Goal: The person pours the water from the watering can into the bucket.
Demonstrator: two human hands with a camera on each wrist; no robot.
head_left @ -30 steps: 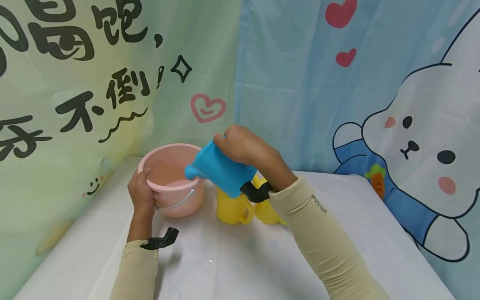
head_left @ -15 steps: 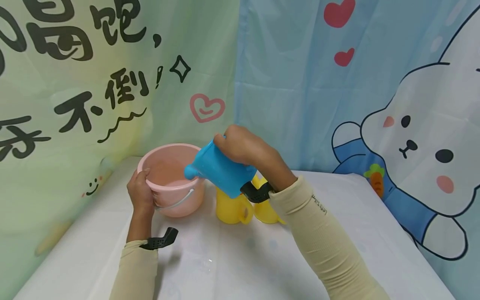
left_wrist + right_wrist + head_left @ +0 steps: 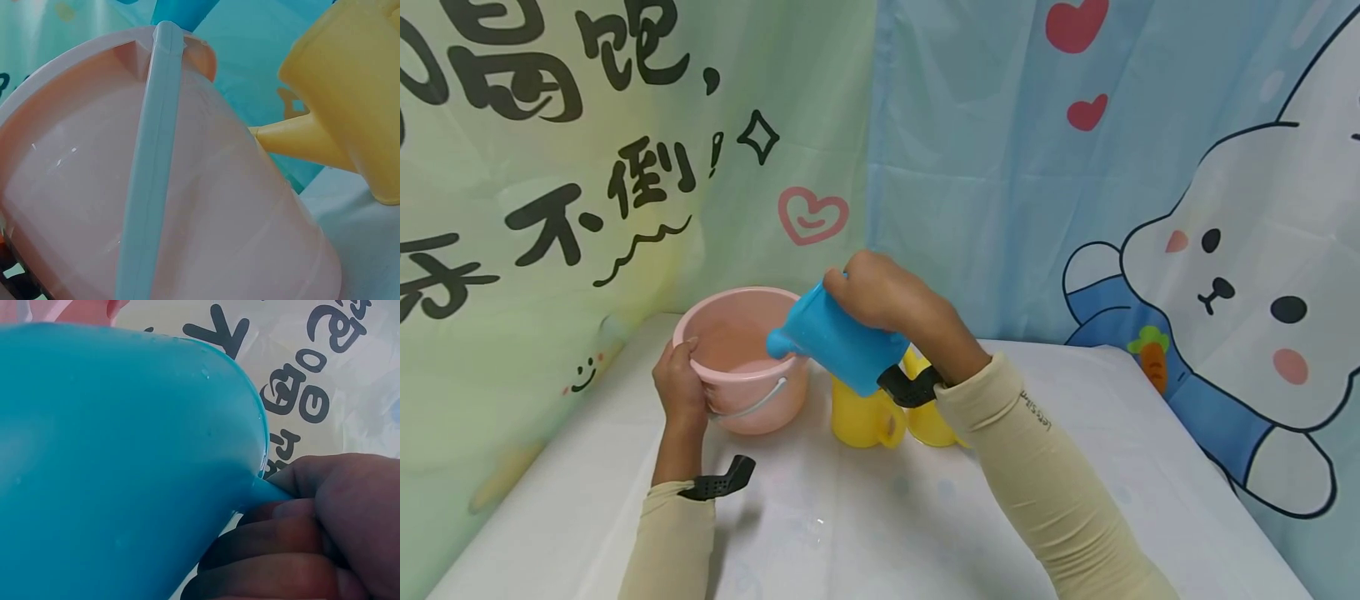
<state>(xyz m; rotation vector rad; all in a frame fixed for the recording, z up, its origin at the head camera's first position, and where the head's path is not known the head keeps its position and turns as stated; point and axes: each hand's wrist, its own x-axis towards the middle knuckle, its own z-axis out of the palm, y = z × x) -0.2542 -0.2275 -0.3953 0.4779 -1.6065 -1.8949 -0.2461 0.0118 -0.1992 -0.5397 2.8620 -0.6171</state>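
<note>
My left hand (image 3: 681,387) grips the left side of the pink bucket (image 3: 760,408) by its rim, thumb lapping over the edge. The bucket stands on the table, and its pale handle (image 3: 149,169) hangs down the outside in the left wrist view. With my right hand (image 3: 880,292) I hold a blue watering can (image 3: 846,342) by its handle, tilted left. Its rounded spout tip overlaps the bucket's right rim in the head view. Curled fingers (image 3: 269,544) wrap the handle in the right wrist view, and small droplets dot the can's wall (image 3: 125,444).
A yellow watering can (image 3: 857,421) stands right of the bucket, partly behind the blue can. Beside it is a second yellow item (image 3: 932,425), mostly hidden by my right wrist. A white cloth covers the table (image 3: 820,542); printed curtains (image 3: 970,167) hang behind.
</note>
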